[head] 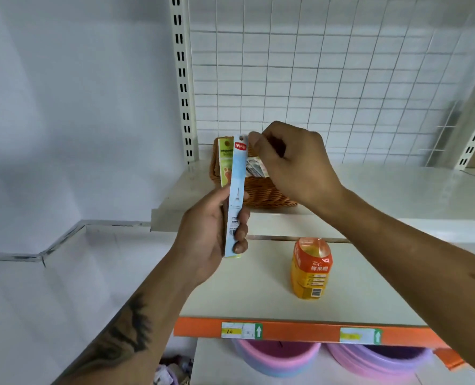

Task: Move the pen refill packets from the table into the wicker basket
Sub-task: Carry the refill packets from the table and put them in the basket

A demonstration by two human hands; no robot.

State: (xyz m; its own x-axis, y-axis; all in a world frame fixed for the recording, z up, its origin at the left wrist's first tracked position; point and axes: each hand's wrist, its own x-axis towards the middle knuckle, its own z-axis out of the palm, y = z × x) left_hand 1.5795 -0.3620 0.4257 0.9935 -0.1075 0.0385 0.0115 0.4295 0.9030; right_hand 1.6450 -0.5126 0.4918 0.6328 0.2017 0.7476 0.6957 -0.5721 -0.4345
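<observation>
Left hand (211,232) grips long flat packets (237,195); right hand (289,162) pinches their top before the woven wicker basket (261,193).

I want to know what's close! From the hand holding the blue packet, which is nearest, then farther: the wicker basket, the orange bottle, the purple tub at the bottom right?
From the left hand:
1. Wicker basket, just behind it on the upper shelf.
2. Orange bottle, to its right, lower shelf.
3. Purple tub, bottom right, underneath.
</observation>
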